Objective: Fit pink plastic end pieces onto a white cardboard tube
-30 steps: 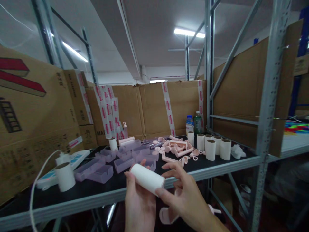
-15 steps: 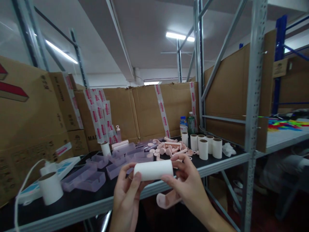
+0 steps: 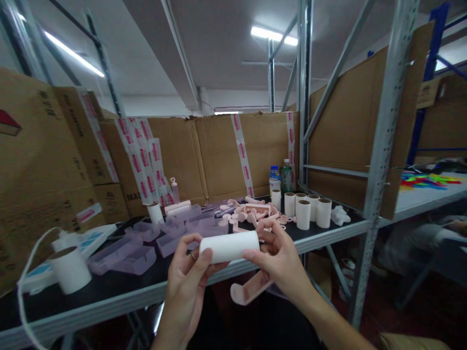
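Observation:
A white paper roll (image 3: 229, 247), smooth and lying nearly level, is held between my two hands in front of the shelf edge. My left hand (image 3: 189, 277) is closed round its left end, thumb on the near side. My right hand (image 3: 279, 257) pinches the right end between thumb and fingers. Below that palm juts a pink plastic holder (image 3: 250, 288) with a rounded end; it seems held by the lower fingers, which are hidden. Behind the hands lie a heap of pink plastic parts (image 3: 255, 210) and several translucent purple trays (image 3: 134, 260).
Several white rolls with brown cores (image 3: 303, 215) stand upright at the right, near crumpled white paper (image 3: 340, 215). Another roll (image 3: 70, 272) and a power strip (image 3: 85, 248) are at the left. Two bottles (image 3: 286, 176) stand against the cardboard wall (image 3: 215, 160). A metal post (image 3: 379, 146) rises at the right.
The camera view has tilted down slightly, so the background sits higher. Both hands keep hold of the white roll; the pink holder shows a little more below the right hand.

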The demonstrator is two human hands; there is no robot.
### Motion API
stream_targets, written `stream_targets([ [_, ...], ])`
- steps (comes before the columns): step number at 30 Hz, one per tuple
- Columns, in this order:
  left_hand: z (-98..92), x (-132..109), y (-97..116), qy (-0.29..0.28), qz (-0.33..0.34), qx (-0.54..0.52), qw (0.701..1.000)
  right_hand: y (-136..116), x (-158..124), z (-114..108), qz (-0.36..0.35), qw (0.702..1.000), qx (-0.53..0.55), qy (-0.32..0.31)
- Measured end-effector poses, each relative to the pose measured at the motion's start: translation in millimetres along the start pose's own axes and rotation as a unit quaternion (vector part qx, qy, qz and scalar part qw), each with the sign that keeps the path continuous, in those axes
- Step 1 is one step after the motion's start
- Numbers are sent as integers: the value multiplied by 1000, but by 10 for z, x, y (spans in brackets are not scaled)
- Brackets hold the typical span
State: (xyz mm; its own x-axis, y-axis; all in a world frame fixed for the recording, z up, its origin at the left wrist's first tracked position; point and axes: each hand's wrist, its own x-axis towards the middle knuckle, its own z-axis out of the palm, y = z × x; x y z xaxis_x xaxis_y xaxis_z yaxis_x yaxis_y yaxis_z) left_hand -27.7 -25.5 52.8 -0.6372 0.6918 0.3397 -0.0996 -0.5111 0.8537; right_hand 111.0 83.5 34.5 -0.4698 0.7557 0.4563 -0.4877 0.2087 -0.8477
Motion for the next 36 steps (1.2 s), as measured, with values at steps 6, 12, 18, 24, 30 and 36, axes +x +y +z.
stream_targets([
  [6, 22, 16, -48, -12, -38, -15, 999, 67, 32, -32, 25, 999, 29, -9],
  [12, -19, 95, -151, 18, -52, 3, 998, 221, 82, -3, -33, 991, -69, 114],
  [18, 44, 51, -301, 57, -65, -6, 996, 382, 96, 39, -64, 977, -117, 164],
  [24, 91, 31, -374, 78, -79, -28, 993, 620, 100, 0, -49, 977, -141, 153],
  [30, -57, 197, -289, 156, -81, -86, 981, 492, 358, -260, -4, 963, -255, 91],
  [36, -267, 493, -140, 172, -30, -83, 981, -152, 1426, -363, 115, 849, -513, -51],
])
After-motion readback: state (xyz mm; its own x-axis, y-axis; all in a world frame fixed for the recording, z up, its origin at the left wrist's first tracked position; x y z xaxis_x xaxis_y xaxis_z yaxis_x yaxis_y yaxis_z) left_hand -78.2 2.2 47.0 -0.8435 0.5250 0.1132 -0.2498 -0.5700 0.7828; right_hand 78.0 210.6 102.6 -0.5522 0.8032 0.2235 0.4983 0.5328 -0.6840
